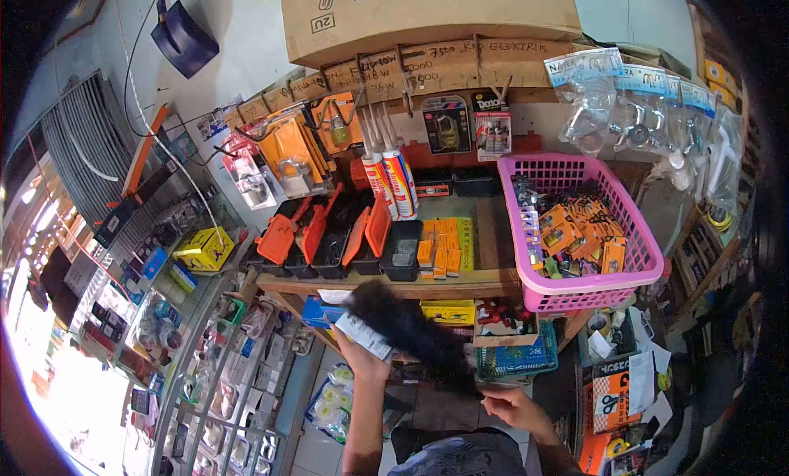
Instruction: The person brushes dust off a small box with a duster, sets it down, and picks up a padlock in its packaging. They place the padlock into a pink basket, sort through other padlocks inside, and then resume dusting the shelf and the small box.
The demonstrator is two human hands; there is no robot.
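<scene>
My left hand (362, 363) is wrapped round a small white and blue box (363, 335), held up in front of the wooden shelf. A dark, fluffy duster (411, 328), smeared by motion, stretches from the box down toward my right hand. Its tip overlaps the box; whether it touches cannot be made out. My right hand (511, 407) is closed at the lower end of the duster, by my lap. The handle itself is mostly hidden.
A pink basket (575, 291) of small orange packets stands on the shelf at right. Black bins with orange lids (279, 239), orange boxes (440, 248) and sealant tubes (400, 184) line the shelf. A glass display case (205, 377) runs along the left. Below are a teal basket (518, 359) and a cardboard box (505, 339).
</scene>
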